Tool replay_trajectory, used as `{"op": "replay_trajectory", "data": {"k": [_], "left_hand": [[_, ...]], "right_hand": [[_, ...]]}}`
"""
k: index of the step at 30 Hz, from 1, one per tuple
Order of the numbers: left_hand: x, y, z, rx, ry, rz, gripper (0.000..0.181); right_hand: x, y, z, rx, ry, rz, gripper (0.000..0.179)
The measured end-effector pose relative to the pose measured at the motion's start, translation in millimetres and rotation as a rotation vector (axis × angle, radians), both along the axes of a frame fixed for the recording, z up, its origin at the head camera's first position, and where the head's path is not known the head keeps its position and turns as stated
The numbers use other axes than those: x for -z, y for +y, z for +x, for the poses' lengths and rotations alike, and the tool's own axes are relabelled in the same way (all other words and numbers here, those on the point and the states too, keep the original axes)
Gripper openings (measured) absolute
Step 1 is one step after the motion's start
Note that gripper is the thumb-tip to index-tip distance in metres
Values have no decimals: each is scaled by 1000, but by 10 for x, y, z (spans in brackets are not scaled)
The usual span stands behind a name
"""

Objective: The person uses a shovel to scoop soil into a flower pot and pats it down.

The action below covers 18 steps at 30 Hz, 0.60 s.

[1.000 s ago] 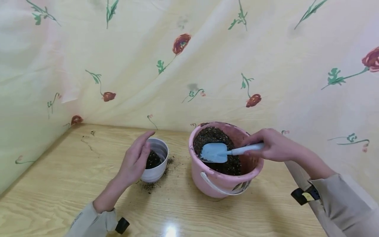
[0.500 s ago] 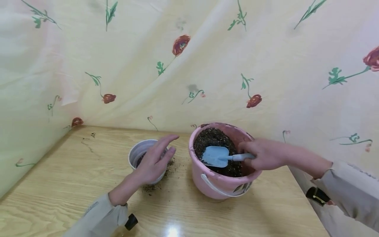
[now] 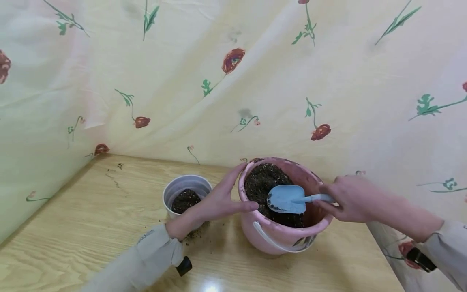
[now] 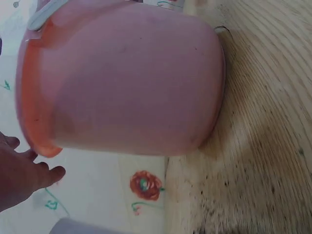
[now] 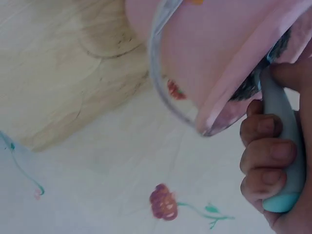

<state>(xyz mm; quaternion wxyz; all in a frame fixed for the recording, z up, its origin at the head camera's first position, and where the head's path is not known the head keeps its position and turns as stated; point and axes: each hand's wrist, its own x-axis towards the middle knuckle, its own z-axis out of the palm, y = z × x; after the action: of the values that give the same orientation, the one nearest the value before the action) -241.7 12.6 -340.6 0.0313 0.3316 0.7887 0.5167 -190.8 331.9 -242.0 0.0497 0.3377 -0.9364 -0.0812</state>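
My right hand [image 3: 348, 198] grips the handle of a light blue trowel [image 3: 287, 198], its blade over the dark soil [image 3: 268, 177] in a pink bucket [image 3: 260, 237]. Seen from the right wrist, the fingers curl round the grey-blue trowel handle [image 5: 286, 126], the thumb lying along it near the bucket's mouth. My left hand [image 3: 220, 198] reaches to the bucket's left rim, thumb and fingers spread, fingertips right at the edge. The left wrist view shows these fingers [image 4: 44, 176] beside the bucket's lip. Behind the left wrist stands a white pot [image 3: 168, 202] partly filled with soil [image 3: 185, 200].
Loose soil [image 3: 193, 235] lies scattered on the wooden table [image 3: 91, 219] by the pot. A white bucket handle [image 3: 268, 239] hangs down the front of the bucket. Flower-patterned cloth [image 3: 175, 81] covers the wall close behind.
My left hand has moved right, from beside the white pot across to the bucket's rim. The right hand still holds the trowel over the soil, its blade slightly lower and farther right in view.
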Motion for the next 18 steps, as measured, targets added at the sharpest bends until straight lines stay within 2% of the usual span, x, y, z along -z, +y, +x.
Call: {"op": "replay_trajectory", "data": {"k": [3,5,9,12,18], "left_hand": [[25,86,-45,5,32,-14,112],[61,124,-63,2,14,-18,115],[129,161,-83,-15,-17,-16,117],[138,175,-87,-19,-11,-7,116],[135,178,-109,-35,-37,2,117]], "right_hand": [[-16,48,-63,17,-14,22,26],[-22,76,-95,25,-30,23,25],[-37,131,-157,-18,7,15,19],[-54,165,-181,-30,48,14,6],[-27,199,-232,-29,15,-27,25]]}}
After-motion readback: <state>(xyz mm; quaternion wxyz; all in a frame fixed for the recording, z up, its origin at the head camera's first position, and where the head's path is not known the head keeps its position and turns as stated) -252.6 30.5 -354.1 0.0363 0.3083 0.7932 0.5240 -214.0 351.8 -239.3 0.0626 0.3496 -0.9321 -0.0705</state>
